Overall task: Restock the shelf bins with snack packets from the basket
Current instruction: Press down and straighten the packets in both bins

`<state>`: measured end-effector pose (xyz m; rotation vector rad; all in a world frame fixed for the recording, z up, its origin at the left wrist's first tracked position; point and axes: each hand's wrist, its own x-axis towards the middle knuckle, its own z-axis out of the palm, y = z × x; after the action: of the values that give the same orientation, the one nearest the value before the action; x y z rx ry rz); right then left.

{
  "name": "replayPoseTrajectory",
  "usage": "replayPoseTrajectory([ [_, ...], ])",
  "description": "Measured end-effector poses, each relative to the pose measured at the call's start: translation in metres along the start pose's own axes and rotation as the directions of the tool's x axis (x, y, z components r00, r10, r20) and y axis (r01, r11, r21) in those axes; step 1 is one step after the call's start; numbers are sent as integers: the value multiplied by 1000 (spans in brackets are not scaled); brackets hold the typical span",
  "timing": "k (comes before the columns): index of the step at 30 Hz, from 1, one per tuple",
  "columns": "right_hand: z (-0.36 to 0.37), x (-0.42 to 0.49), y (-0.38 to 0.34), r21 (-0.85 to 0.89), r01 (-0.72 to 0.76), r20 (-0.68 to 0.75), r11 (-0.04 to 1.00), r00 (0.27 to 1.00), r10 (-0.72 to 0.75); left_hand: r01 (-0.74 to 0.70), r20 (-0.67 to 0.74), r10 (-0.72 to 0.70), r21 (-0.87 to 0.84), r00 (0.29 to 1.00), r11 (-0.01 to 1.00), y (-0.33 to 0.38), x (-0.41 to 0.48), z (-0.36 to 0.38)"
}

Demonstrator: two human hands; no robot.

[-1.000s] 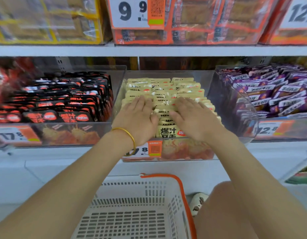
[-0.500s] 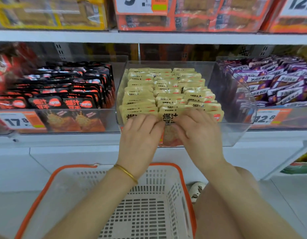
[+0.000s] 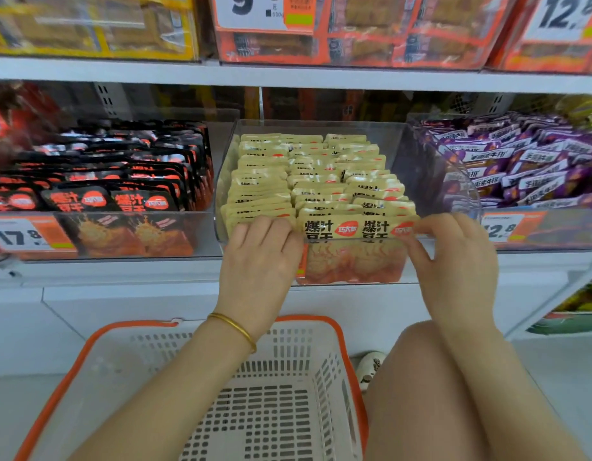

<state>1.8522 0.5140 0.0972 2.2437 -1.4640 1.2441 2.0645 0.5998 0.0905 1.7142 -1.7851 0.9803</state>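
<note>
Head view: the step in hand looks like squaring up the front row, near the end of filling this bin. The clear rigid plastic bin (image 3: 321, 123) sits in the middle of the white metal shelf (image 3: 288, 78), packed back to front with pale yellow glossy snack packets (image 3: 317, 181) standing in three tight rows.

My left hand (image 3: 259, 261) is hooked over the bin's front lip. Its fingers are bent close together, with the tips buried in the front-left row, so I cannot tell whether they clamp a packet. My right hand (image 3: 454, 264) has thumb and forefinger pinched on the right corner of the front packet.

The white perforated plastic basket with an orange rim (image 3: 288, 344) stands below. I see no packets in the part that shows.

Next I would judge a light press to level the slick, thin, flat pouches; they slide easily. Black-and-orange pouches (image 3: 105, 181) fill the left bin and crinkly purple wrappers (image 3: 520, 168) the right.
</note>
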Motion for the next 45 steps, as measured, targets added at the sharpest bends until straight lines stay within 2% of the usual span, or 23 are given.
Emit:
replayPoseTrajectory([
  [4,7,0,16,-53,-17,75,998,997,21,42,-4,-42,8,999,999,4,1,2],
  [10,15,6,28,37,27,117,999,993,-32,83,28,-85,76,996,994,8,7,-1],
  [19,23,25,32,76,58,111,995,992,-66,57,61,-67,162,996,985,1,29,3],
  [26,45,57,29,24,21,150,999,988,-25,48,100,-74,239,992,970,-16,56,18],
  [31,58,55,32,35,19,176,999,984,-25,34,135,-66,229,989,973,-17,53,35],
  [40,52,47,25,-13,-59,202,998,978,60,70,36,-75,127,997,989,-12,38,38],
  [43,39,42,2,-49,-58,87,997,994,63,154,-78,-153,15,985,988,-24,17,25],
  [45,32,38,-34,54,20,-2,998,1000,-19,256,-138,-258,-31,956,966,-44,5,12],
])
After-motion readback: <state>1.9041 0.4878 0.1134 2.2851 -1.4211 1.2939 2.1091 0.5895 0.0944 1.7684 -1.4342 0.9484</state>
